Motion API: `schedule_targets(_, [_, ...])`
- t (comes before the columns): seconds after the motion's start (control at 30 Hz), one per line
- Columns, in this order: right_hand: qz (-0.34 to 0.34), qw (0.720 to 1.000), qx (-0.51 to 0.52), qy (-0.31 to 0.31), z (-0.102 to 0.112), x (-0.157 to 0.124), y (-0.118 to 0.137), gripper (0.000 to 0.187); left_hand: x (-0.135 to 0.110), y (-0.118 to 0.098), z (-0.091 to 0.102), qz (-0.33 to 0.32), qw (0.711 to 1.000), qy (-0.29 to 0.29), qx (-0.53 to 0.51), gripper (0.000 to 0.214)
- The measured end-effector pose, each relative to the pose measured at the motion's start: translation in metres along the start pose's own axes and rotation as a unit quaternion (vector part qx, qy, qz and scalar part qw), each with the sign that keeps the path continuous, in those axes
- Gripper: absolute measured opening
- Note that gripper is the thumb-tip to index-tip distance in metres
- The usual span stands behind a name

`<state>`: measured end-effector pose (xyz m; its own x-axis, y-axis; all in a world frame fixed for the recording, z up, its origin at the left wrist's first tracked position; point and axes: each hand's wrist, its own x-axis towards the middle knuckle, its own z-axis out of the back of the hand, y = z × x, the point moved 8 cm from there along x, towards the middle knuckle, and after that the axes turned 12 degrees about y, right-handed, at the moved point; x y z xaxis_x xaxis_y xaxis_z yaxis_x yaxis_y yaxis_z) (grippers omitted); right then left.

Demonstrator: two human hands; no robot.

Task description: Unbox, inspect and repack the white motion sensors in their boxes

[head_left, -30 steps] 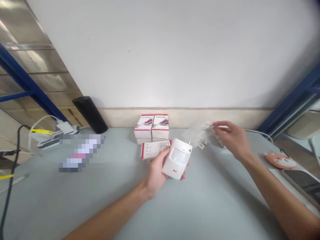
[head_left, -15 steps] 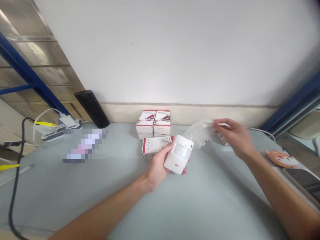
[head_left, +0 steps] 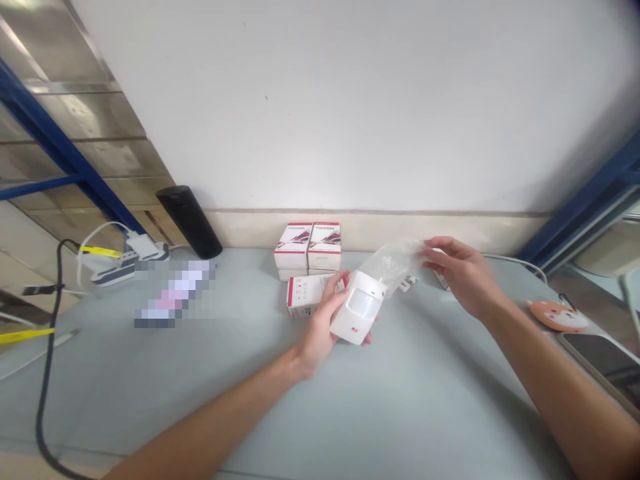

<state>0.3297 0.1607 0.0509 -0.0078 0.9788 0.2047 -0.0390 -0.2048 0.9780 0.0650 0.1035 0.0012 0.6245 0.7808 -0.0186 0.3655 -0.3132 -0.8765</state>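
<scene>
While left hand [head_left: 317,333] cradles white sensor [head_left: 358,309], right hand [head_left: 465,277] pinches clear bag [head_left: 393,263], apparently

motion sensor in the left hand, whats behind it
Behind the white motion sensor in the left hand lies a red-and-white product box, its right end hidden by the fingers and sensor. A clear plastic bag shows beyond the sensor's top corner.

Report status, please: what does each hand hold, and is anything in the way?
Left hand holding white motion sensor. Right hand pinching clear plastic bag. Red-and-white box lying just behind sensor.
</scene>
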Motion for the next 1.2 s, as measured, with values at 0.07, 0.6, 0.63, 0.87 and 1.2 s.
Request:
schedule_targets(0.07, [0.006,1.000,0.014,0.004,0.001,0.000,0.000,0.029,0.000,-0.001,-0.002,0.006,1.000,0.012,0.010,0.064])
schedule_targets(0.6, [-0.094,0.968,0.164,0.165,-0.091,-0.027,-0.005,0.048,-0.002,-0.014,-0.007,-0.046,0.996,0.019,0.072,0.038])
schedule_targets(0.63, [-0.104,0.958,0.149,0.221,-0.105,-0.033,-0.003,0.049,-0.003,-0.014,-0.007,-0.043,0.995,0.014,0.084,0.038])
schedule_targets(0.87, [-0.112,0.930,0.044,0.347,-0.104,-0.042,0.003,0.055,-0.001,-0.004,-0.007,-0.013,0.986,0.018,0.168,0.041])
schedule_targets(1.2, [-0.092,0.890,-0.133,0.426,-0.094,-0.045,0.007,0.070,-0.003,-0.016,-0.026,-0.125,0.954,0.090,0.258,0.053])
